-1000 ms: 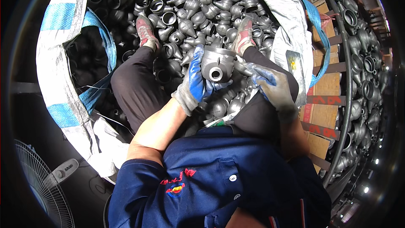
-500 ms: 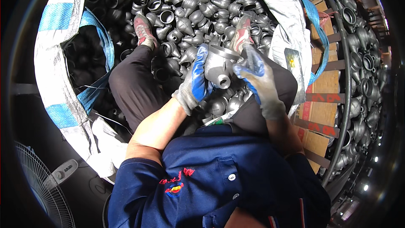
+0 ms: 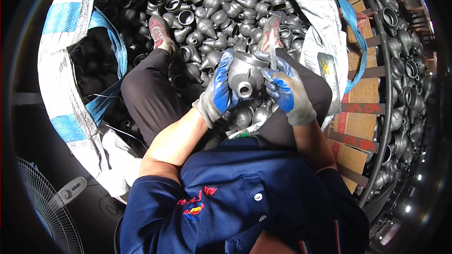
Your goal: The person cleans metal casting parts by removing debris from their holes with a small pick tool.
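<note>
My left hand (image 3: 218, 87), in a blue-coated grey glove, is closed round the left side of a dark grey hollow casting (image 3: 246, 76). The casting's wide ringed end faces away, and a small round spout opening points toward me. Just right of it, my right hand (image 3: 288, 87), gloved alike, has its fingers closed on a thin flat grey strip (image 3: 273, 57). The strip stands up beside the casting's rim; whether they touch I cannot tell, and its lower end is hidden in the fingers.
Many similar castings (image 3: 207, 27) lie heaped between my legs, inside a white woven bulk bag (image 3: 77, 73) with blue straps. To the right, a metal-railed crate (image 3: 387, 113) lined with cardboard borders another pile of castings (image 3: 409, 68). A fan (image 3: 44, 202) stands at lower left.
My right hand has turned and closed its fingers, and the thin strip now shows upright beside the casting. The casting has tilted slightly in my left hand, its spout shifting a little left and up.
</note>
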`<control>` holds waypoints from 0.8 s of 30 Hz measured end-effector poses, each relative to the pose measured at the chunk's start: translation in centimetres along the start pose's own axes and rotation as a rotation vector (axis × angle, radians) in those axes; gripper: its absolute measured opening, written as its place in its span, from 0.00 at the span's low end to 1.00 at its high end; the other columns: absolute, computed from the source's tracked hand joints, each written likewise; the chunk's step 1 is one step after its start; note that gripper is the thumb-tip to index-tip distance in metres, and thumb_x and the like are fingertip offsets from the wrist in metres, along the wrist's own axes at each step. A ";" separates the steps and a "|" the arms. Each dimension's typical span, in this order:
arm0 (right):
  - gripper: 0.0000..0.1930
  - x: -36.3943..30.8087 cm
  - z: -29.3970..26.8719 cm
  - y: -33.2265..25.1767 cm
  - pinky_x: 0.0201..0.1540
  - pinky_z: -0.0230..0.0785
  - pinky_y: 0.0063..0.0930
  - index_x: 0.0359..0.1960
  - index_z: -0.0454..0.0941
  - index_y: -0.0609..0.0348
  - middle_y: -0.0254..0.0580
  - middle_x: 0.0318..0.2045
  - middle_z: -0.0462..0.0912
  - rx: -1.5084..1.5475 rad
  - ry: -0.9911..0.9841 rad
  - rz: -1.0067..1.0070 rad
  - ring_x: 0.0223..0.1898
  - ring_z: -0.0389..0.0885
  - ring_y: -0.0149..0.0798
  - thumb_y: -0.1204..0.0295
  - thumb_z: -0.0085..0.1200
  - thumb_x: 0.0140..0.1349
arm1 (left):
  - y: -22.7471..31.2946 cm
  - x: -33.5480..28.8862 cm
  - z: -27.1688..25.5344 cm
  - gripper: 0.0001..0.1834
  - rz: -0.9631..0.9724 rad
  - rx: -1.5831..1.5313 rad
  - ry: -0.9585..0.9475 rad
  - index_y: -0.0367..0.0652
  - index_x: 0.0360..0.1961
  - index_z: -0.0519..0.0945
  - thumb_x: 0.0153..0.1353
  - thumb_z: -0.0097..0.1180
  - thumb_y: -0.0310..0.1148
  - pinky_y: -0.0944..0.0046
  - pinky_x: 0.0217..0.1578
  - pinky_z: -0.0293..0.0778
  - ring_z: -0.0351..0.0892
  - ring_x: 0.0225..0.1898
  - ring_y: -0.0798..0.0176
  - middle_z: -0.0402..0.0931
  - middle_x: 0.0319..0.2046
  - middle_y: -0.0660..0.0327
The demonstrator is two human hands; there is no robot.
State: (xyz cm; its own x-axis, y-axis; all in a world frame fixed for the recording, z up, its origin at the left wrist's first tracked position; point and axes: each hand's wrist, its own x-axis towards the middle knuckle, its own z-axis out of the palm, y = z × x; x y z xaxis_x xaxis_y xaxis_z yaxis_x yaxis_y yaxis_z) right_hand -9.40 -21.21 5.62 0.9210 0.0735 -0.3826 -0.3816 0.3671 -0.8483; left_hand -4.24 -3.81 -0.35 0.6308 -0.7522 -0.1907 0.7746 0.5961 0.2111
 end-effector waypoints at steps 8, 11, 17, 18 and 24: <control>0.19 -0.5 1.8 1.0 0.36 0.71 0.13 0.54 0.73 0.64 0.38 0.39 0.83 0.001 0.072 -0.181 0.34 0.80 0.21 0.76 0.54 0.61 | 0.1 -0.3 0.7 0.36 0.007 0.196 -0.023 0.42 0.65 0.64 0.69 0.39 0.61 0.58 0.56 0.74 0.76 0.54 0.59 0.71 0.58 0.53; 0.18 -0.5 1.1 0.0 0.39 0.73 0.16 0.54 0.73 0.65 0.40 0.39 0.82 -0.046 0.063 -0.033 0.36 0.81 0.24 0.75 0.53 0.61 | 0.1 -0.4 0.7 0.36 0.009 0.179 0.008 0.42 0.65 0.64 0.69 0.38 0.61 0.59 0.54 0.75 0.77 0.52 0.60 0.71 0.57 0.53; 0.16 -0.7 1.2 0.8 0.26 0.63 0.11 0.52 0.74 0.63 0.29 0.30 0.79 -0.004 0.052 -0.111 0.24 0.70 0.16 0.75 0.53 0.61 | 0.0 -0.1 0.0 0.34 0.011 0.115 0.017 0.39 0.62 0.66 0.70 0.38 0.58 0.61 0.55 0.75 0.77 0.53 0.60 0.72 0.56 0.54; 0.16 -0.6 1.2 1.0 0.24 0.61 0.10 0.52 0.74 0.62 0.27 0.28 0.78 0.016 0.043 -0.156 0.23 0.69 0.15 0.74 0.53 0.61 | 0.0 0.0 -0.2 0.34 0.019 0.108 -0.003 0.39 0.62 0.66 0.70 0.37 0.58 0.61 0.55 0.75 0.77 0.53 0.60 0.72 0.56 0.54; 0.17 0.4 0.5 0.9 0.32 0.68 0.13 0.53 0.73 0.64 0.32 0.33 0.80 0.135 0.106 0.018 0.31 0.75 0.19 0.74 0.54 0.62 | 0.3 0.2 -2.1 0.40 -0.170 -0.031 -0.018 0.47 0.66 0.62 0.65 0.37 0.67 0.44 0.52 0.76 0.75 0.55 0.50 0.70 0.59 0.52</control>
State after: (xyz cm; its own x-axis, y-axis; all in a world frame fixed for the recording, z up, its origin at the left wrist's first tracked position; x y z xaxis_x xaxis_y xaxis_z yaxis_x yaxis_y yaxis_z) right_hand -9.34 -20.41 4.84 0.8982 -0.0146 -0.4394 -0.3770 0.4888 -0.7868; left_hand -3.78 -3.20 -2.34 0.4901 -0.8475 -0.2037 0.8712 0.4683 0.1476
